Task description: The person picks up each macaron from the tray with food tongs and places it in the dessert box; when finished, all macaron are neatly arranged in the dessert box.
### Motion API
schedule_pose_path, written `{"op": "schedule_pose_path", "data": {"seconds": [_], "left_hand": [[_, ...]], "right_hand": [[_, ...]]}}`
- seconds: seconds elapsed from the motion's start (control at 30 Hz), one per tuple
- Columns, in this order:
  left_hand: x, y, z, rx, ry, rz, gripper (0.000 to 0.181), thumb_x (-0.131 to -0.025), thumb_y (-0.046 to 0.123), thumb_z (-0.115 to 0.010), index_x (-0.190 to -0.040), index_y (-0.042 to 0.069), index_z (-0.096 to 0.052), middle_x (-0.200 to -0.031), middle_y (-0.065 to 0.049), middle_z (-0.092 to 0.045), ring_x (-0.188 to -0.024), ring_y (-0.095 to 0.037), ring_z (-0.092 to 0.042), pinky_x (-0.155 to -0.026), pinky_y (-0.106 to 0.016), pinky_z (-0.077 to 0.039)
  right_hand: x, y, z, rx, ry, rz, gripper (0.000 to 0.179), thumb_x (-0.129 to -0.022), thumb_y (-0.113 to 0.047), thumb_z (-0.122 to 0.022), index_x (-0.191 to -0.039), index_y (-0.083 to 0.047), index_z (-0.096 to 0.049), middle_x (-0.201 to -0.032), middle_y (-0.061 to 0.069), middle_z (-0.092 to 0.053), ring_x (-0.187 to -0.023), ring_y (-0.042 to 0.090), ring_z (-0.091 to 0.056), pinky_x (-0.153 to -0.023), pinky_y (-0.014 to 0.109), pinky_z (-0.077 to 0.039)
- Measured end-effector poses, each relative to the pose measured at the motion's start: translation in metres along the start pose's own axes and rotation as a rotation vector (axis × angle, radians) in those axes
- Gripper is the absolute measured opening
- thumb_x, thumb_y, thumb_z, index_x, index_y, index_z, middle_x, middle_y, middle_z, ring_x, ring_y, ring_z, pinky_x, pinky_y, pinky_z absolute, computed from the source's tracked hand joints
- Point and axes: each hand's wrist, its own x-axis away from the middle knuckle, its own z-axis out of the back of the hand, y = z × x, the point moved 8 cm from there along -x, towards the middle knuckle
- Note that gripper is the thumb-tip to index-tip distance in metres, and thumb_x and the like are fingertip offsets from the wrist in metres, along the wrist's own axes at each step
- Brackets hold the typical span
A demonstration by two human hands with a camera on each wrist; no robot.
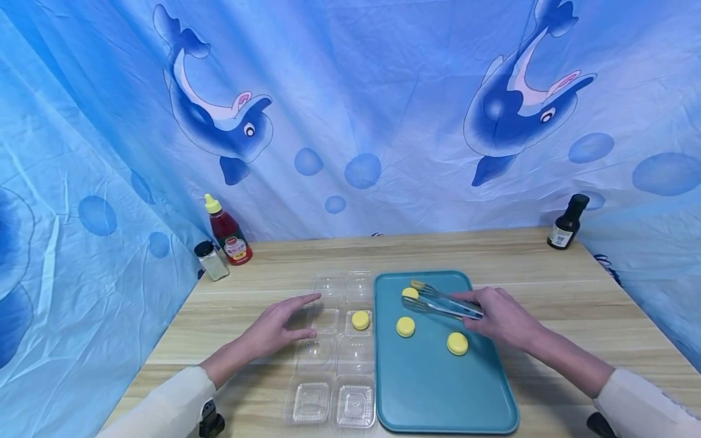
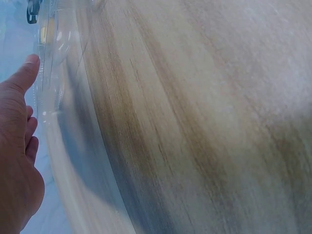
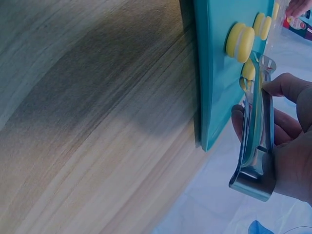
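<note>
My right hand (image 1: 501, 319) grips a pair of metal tongs (image 1: 440, 310) over the teal tray (image 1: 443, 395). The tong tips are spread either side of a yellow macaron (image 1: 409, 294) near the tray's far left. Two more macarons lie on the tray, one at left (image 1: 405, 326) and one at right (image 1: 457, 344); the right wrist view shows a pale filling in the nearest macaron (image 3: 240, 43). A clear plastic container (image 1: 356, 404) with several compartments stands left of the tray. One macaron (image 1: 360, 320) sits in a right-column compartment. My left hand (image 1: 274, 328), thumb and forefinger apart, is at the container's left side.
At the back left stand a red sauce bottle (image 1: 231, 237) with a yellow cap and a small black-lidded shaker (image 1: 212, 260). A dark bottle (image 1: 568, 222) is at the back right. Behind the wooden table (image 1: 306, 252) hangs a blue dolphin curtain (image 1: 350, 109).
</note>
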Motion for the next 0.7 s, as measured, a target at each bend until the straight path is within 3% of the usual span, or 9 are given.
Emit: {"op": "schedule_pose_path", "data": {"seconds": [0.27,0.47,0.7], "left_hand": [[0.0004,-0.0013,-0.0002,0.002,0.012,0.015,0.08,-0.089,0.028,-0.088,-0.157,0.009,-0.051,-0.157,-0.009,-0.055,-0.143,-0.032,-0.053,-0.118,-0.055,-0.042],[0.0002,-0.0015,-0.0013,-0.021,0.018,0.006,0.078,-0.09,0.029,-0.087,-0.156,0.008,-0.052,-0.155,-0.009,-0.057,-0.142,-0.033,-0.054,-0.117,-0.056,-0.042],[-0.0005,-0.0023,-0.0015,-0.02,0.015,0.012,0.077,-0.089,0.028,-0.087,-0.156,0.009,-0.052,-0.155,-0.009,-0.057,-0.142,-0.033,-0.054,-0.118,-0.055,-0.042]], "right_hand": [[0.0006,0.0013,-0.0001,-0.002,0.01,0.005,0.045,-0.09,0.001,-0.076,-0.135,0.004,-0.069,-0.109,0.012,-0.074,-0.057,0.012,-0.048,-0.048,0.025,-0.04],[0.0009,0.002,-0.0004,0.005,0.026,0.017,0.045,-0.09,0.002,-0.076,-0.135,0.003,-0.07,-0.098,0.006,-0.07,-0.055,0.011,-0.046,-0.047,0.025,-0.039],[0.0022,0.0011,-0.0003,0.006,0.036,0.02,0.045,-0.09,0.001,-0.076,-0.135,0.004,-0.07,-0.098,0.006,-0.07,-0.054,0.011,-0.046,-0.047,0.025,-0.039]]}}
